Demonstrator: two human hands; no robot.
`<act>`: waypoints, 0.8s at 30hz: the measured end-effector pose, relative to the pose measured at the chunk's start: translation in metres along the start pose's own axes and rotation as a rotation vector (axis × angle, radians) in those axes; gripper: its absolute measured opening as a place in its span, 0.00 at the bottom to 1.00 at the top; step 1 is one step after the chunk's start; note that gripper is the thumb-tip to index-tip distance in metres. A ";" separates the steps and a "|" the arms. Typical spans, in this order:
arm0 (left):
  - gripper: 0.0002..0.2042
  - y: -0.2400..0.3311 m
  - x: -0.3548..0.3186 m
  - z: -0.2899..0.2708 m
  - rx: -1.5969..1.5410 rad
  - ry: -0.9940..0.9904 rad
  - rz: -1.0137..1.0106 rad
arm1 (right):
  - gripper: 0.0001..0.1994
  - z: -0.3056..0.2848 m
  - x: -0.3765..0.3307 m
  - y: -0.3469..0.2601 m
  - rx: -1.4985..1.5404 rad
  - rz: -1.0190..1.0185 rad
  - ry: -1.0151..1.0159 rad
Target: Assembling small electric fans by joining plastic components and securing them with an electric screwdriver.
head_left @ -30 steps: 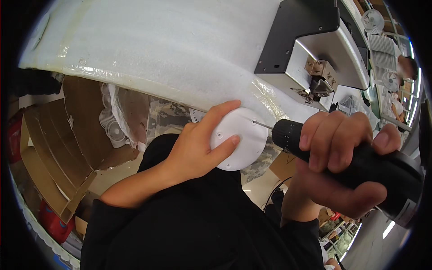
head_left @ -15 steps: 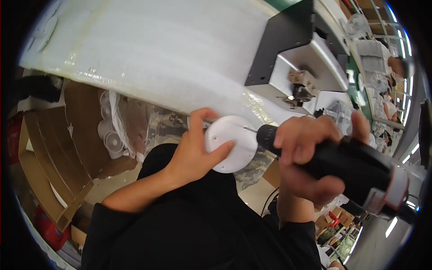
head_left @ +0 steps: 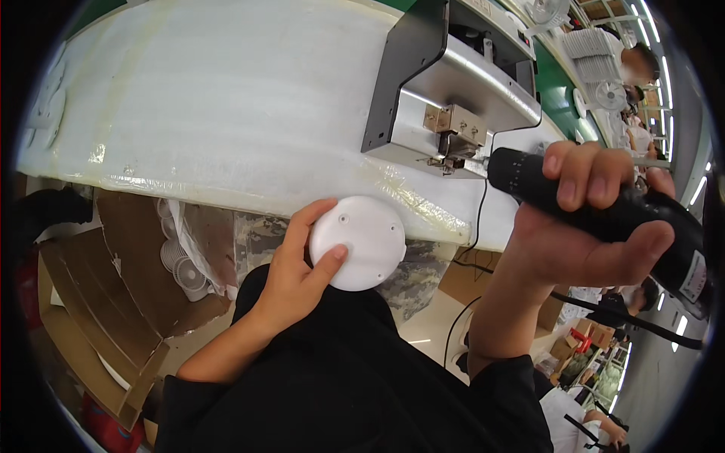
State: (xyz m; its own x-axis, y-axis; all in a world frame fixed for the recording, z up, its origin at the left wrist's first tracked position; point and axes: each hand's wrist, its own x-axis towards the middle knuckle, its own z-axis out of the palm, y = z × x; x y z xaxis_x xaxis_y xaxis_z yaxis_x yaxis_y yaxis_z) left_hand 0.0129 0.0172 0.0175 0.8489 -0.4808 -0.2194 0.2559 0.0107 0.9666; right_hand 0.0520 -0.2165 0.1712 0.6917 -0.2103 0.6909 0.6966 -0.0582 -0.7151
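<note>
**Disc in the left hand, driver in the right, at the bench edge**

The left hand holds a white disc just below the front edge of the bench. Its fingers curl over the disc's left rim and the thumb presses on its lower face, so the grip is closed on the disc. The disc is round and flat-faced, with small screw holes showing near its upper rim. It sits above the person's lap, in front of dark clothing, and is not resting on the bench.

The right hand is wrapped tightly round a black driver, fingers folded over the top of the barrel. The driver lies nearly level, its nose pointing left toward a grey metal machine that stands on the bench. The tip is close to a small brass-coloured block at the machine's front; whether it touches cannot be told. The driver is well apart from the disc.

The bench top is covered in white foam sheet. Below it on the left stands an open cardboard box, and beside it a clear bag of white fan parts. A black cable hangs from the bench edge.
</note>
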 end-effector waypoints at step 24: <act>0.29 0.009 0.011 0.002 0.087 0.090 0.087 | 0.30 0.044 -0.038 0.011 0.289 0.262 -0.185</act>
State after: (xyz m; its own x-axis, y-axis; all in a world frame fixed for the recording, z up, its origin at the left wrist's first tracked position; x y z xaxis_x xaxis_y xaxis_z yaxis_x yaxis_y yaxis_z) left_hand 0.0234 0.0099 0.0243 0.9053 -0.4005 -0.1413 0.1416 -0.0290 0.9895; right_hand 0.0415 -0.1661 0.1417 0.8567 -0.0016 0.5159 0.4992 0.2549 -0.8281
